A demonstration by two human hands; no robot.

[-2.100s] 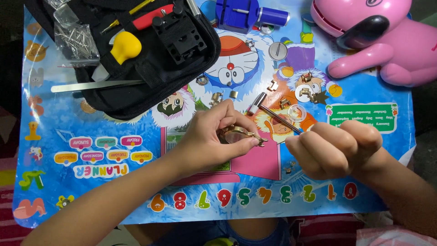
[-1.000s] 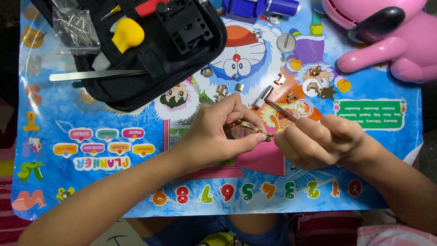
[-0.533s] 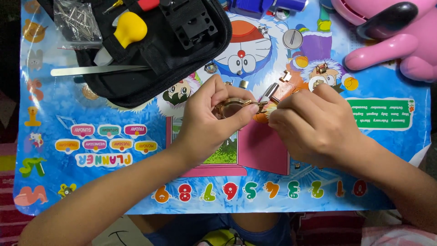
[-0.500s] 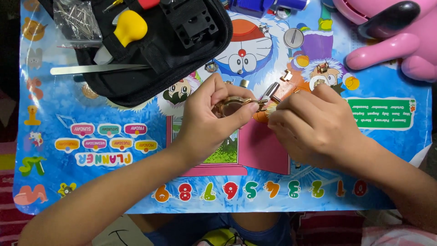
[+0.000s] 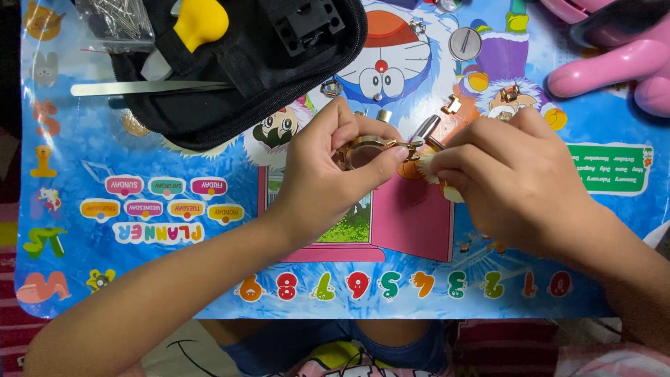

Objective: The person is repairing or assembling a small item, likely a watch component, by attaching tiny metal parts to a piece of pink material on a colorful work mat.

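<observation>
My left hand (image 5: 324, 174) pinches a small round gold-coloured watch case (image 5: 364, 149) between thumb and fingers, just above a colourful cartoon mat (image 5: 174, 230). My right hand (image 5: 513, 178) is closed around a thin metal tool (image 5: 424, 131) whose tip sits against the right side of the watch case. Both hands meet near the middle of the mat, fingertips almost touching. The tool's handle is hidden inside my right fist.
A black zip tool case (image 5: 244, 70) lies open at the top left, with a yellow-handled tool (image 5: 199, 24), tweezers (image 5: 150, 87) and a bag of pins (image 5: 118, 17). Small metal watch parts (image 5: 464, 43) lie scattered above the hands. A pink plastic toy (image 5: 614, 56) occupies the top right.
My right hand has moved left, closing in on the watch case, and now brings the tool against it. The view has shifted so the hands sit higher.
</observation>
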